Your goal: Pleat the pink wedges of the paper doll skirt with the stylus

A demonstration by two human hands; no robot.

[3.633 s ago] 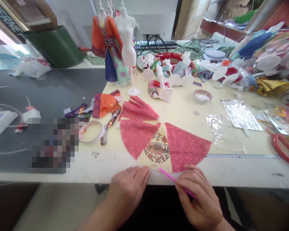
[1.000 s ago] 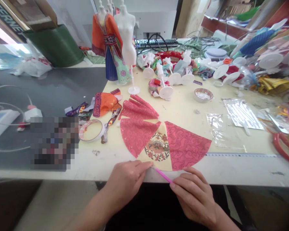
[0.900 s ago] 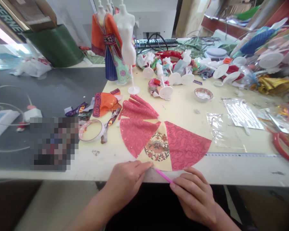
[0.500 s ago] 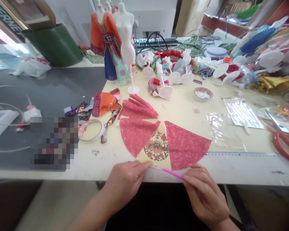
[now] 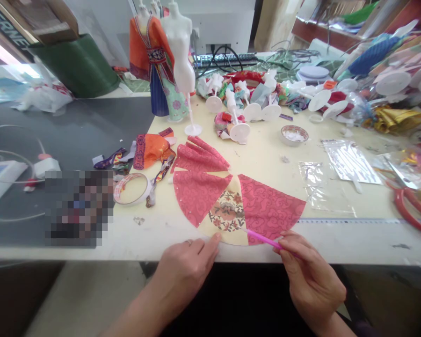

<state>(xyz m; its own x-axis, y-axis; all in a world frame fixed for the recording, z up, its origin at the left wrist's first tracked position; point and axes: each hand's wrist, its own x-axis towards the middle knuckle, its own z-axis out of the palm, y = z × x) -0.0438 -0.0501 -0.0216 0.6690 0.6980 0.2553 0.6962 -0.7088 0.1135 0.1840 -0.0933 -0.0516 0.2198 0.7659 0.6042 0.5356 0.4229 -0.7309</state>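
A doll-sized fan-shaped cloth piece lies flat at the table's front edge. Its middle is a cream panel (image 5: 228, 208) printed with brown and orange flowers, between a left red panel (image 5: 196, 194) and a right red panel (image 5: 270, 206). My left hand (image 5: 187, 264) rests with fingers extended, the index fingertip pressing on the cream panel's lower edge. In my right hand (image 5: 310, 271), closed in a pen-like grip, is a slim pink tool (image 5: 264, 238); its thin pale tip lies over the cream panel, and its exact kind is unclear.
A tape roll (image 5: 132, 188) and orange doll garment (image 5: 150, 150) lie left. Behind stand a dressed mannequin (image 5: 152, 65) and a bare white mannequin (image 5: 182, 61). A small bowl (image 5: 293, 135), clear plastic bags (image 5: 310, 180), a ruler (image 5: 337, 220) and red-handled scissors (image 5: 407, 201) are right.
My right hand and the pink tool have moved right, the tip rising from the lower edge onto the cream panel. That edge, turned up before, now lies flatter. My left hand stays nearly in place.
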